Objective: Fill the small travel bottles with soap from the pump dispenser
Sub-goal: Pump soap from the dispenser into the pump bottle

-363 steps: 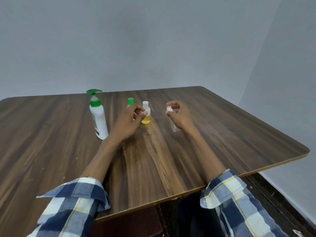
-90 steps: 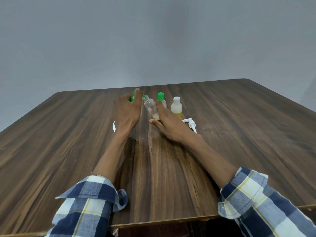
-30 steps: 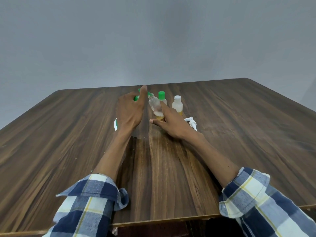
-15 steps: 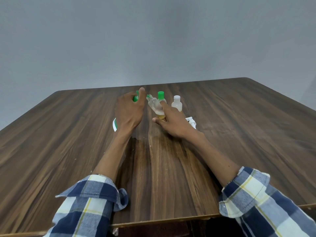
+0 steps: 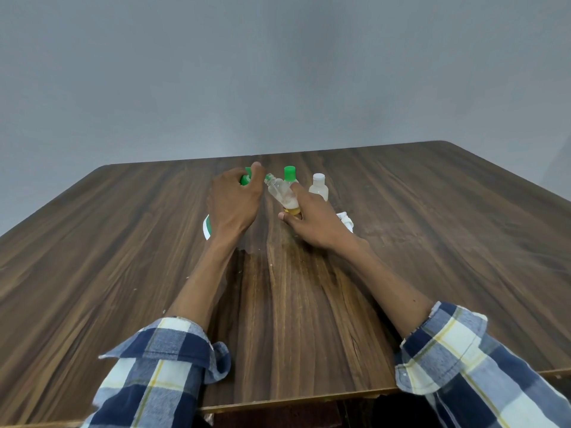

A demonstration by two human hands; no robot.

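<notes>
Two hands at work: right hand [image 5: 318, 220] grips small clear uncapped travel bottle [image 5: 282, 194] tilted toward green-topped white pump dispenser [image 5: 245, 180], which left hand [image 5: 236, 202] grasps, likely to pump soap in.

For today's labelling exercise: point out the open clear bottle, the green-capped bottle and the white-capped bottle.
open clear bottle [image 5: 279, 190], head view, its clear shoulder.
green-capped bottle [image 5: 289, 173], head view, its cap.
white-capped bottle [image 5: 318, 189], head view, its body.

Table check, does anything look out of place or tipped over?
Yes. A white spray top lies loose on the table behind the right hand, which holds an uncapped clear bottle tilted toward the pump dispenser.
</notes>
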